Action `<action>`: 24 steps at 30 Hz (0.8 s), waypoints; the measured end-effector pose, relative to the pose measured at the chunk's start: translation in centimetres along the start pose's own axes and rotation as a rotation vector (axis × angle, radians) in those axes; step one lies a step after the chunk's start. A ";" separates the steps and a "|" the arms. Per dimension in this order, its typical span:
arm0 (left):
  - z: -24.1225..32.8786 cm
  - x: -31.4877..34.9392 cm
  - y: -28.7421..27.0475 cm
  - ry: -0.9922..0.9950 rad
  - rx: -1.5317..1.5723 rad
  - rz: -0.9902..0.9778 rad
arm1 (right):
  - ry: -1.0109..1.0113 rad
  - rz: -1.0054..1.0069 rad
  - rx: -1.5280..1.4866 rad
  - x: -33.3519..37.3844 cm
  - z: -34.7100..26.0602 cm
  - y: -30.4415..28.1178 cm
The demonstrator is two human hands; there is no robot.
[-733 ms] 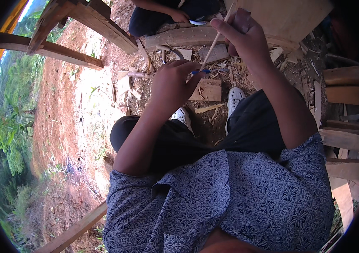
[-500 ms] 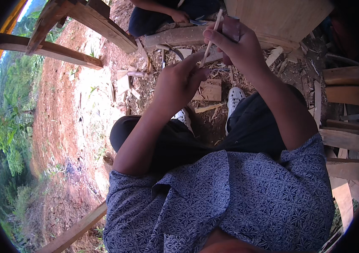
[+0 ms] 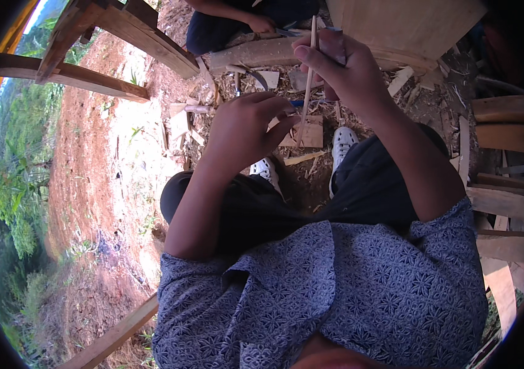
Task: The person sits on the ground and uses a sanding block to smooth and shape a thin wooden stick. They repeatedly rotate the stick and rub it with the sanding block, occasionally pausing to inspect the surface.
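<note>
A thin, pale wooden stick (image 3: 308,80) slants upright between my hands, its lower end free below them. My right hand (image 3: 351,67) is closed around its upper part, with a folded reddish-brown piece that looks like sandpaper (image 3: 334,46) also in its fingers. My left hand (image 3: 246,126) is beside the stick's lower half. Its fingers are curved with a gap between thumb and forefinger, and the tips come close to the stick. Whether they touch it is unclear.
Beyond my hands lie a log (image 3: 252,56), a curved blade (image 3: 256,77) and a wooden block (image 3: 312,132) among shavings. Another person's hand (image 3: 262,24) holds a knife at the top. A large board (image 3: 403,27) leans at upper right; timber (image 3: 504,111) is stacked on the right.
My left hand has moved left and slightly down, off the stick's lower end. The stick now reaches lower and stands steeper. My right hand has shifted slightly left.
</note>
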State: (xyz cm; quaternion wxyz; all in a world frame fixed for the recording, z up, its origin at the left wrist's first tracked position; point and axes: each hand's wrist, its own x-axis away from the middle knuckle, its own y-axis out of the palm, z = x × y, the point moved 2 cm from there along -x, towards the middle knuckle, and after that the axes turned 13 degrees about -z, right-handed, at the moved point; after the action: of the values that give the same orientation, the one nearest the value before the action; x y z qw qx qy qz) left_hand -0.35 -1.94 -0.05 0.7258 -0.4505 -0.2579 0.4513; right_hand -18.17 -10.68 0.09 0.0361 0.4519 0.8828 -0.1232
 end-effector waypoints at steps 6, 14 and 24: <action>0.9 0.4 0.8 -0.062 0.514 0.022 | 0.044 0.001 -0.095 0.5 0.3 0.2; -1.3 -0.3 0.0 -0.250 0.248 0.166 | 0.010 0.207 -0.173 -0.3 -0.9 -0.8; -1.2 -0.2 -0.6 -0.303 0.334 0.211 | -0.061 0.104 -0.114 -0.5 1.1 -1.2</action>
State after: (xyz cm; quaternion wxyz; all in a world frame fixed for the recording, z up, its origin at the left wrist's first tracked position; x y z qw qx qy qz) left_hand 0.75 -2.77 -0.02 0.6922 -0.2758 -0.2370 0.6234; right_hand -18.90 -12.02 -0.63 0.0951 0.4902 0.8623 -0.0845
